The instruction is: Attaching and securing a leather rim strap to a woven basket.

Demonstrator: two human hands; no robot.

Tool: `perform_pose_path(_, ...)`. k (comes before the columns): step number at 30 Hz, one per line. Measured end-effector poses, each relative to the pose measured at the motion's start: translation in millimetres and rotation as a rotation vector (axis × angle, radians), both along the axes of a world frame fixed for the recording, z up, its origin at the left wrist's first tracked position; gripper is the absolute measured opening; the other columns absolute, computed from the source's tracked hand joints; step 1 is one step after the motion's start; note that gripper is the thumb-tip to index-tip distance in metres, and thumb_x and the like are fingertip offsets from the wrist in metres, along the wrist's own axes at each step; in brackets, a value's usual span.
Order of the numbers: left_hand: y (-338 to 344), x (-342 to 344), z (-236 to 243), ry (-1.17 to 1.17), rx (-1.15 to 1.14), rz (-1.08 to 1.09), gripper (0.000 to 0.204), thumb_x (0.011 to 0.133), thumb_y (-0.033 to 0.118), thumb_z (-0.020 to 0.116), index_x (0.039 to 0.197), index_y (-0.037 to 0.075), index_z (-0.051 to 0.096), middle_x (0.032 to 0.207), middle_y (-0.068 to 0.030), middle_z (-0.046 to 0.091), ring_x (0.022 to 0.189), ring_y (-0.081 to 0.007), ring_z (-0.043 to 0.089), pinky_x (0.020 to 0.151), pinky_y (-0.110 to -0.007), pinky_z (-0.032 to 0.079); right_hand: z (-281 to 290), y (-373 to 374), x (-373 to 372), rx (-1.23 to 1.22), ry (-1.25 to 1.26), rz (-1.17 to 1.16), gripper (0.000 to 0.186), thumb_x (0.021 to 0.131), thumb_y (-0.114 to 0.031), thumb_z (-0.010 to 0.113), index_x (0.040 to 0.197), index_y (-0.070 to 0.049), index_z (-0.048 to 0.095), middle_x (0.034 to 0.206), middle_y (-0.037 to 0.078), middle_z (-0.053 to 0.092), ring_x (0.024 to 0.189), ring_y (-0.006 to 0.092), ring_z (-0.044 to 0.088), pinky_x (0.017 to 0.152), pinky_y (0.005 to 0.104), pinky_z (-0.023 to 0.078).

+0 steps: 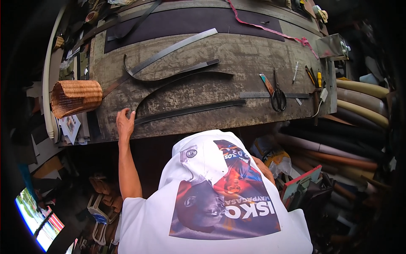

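My left hand (124,122) is at the table's near left edge, fingers bent and thumb against the bend of a black leather strap (190,112). The strap's lower length, edged with light stitching, lies toward the right; its upper length arches back above it. Just beyond is another dark strap (169,79), curled at its left end. A long metal ruler (173,45) slants behind the straps. Only part of my right arm (264,170) shows beside my white shirt; my right hand is hidden.
Black-handled scissors (278,100), a box cutter (267,84), and a shorter ruler (253,95) lie right of the straps. A wicker basket (77,98) stands at the left edge. Dark material (190,21) and a pink tape measure (262,28) lie at the back. Rolls (363,89) are stacked at right.
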State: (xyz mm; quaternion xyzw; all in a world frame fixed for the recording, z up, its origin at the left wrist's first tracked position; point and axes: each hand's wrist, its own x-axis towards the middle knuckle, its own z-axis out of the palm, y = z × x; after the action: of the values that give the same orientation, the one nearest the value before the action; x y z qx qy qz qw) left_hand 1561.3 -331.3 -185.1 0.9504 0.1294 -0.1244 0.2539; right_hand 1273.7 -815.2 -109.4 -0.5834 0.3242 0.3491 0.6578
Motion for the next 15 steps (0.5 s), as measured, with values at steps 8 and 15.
perform_pose_path(8, -1, 29, -26, -0.226, 0.208, -0.391, 0.018, 0.086, 0.002, 0.065, 0.104, 0.002, 0.066, 0.101, -0.0146, 0.060, 0.102, -0.0351, 0.058, 0.088, -0.046, 0.047, 38, 30, 19, -0.089, -0.618, -0.111, 0.036, 0.093, -0.024, 0.066, 0.121, -0.002, 0.064, 0.101, 0.008, 0.071, 0.090, 0.0146, 0.064, 0.078, 0.0299, 0.051)
perform_pose_path(15, 10, 58, -8, -0.435, 0.310, -0.523, 0.021, 0.081, -0.002, 0.064, 0.101, 0.002, 0.066, 0.104, -0.0146, 0.059, 0.106, -0.0347, 0.056, 0.089, -0.045, 0.047, -21, 46, 51, 0.000, -0.535, 0.046, 0.035, 0.093, -0.023, 0.066, 0.120, -0.001, 0.065, 0.100, 0.007, 0.071, 0.089, 0.0145, 0.064, 0.078, 0.0299, 0.051)
